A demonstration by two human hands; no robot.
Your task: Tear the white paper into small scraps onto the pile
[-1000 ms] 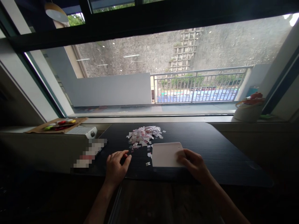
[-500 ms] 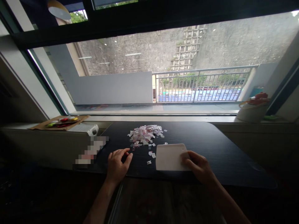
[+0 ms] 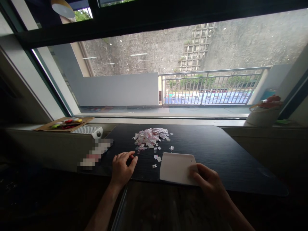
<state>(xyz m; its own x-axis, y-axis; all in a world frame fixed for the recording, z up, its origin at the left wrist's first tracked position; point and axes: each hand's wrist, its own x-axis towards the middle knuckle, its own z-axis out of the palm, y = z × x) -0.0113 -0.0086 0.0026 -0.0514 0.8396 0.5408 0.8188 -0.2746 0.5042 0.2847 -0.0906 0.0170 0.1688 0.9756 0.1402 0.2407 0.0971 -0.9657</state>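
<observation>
My right hand point(image 3: 208, 178) grips the right end of a flat white scraper point(image 3: 176, 168) with rounded corners and a small hole. The scraper is tilted over the front of the black table. My left hand point(image 3: 124, 168) hovers over or rests on the front left of the table; contact is unclear. Its thumb and curved fingers are apart, with nothing held. A heap of small pale scraps point(image 3: 150, 138) lies beyond both hands, towards the window. A few loose scraps point(image 3: 157, 158) lie between the left hand and the scraper, and another scrap point(image 3: 171, 148) lies just behind the scraper.
The black table point(image 3: 231, 163) stands below a large window. To the left are a pixelated item point(image 3: 96, 154), a small white heater point(image 3: 90, 131) and brown cardboard point(image 3: 43, 125) with coloured things on it. A white container point(image 3: 262, 115) stands on the sill at right.
My right hand has drawn the scraper slightly down towards me, uncovering more of the scrap behind it. My left hand has hardly moved. The whole view has shifted a little.
</observation>
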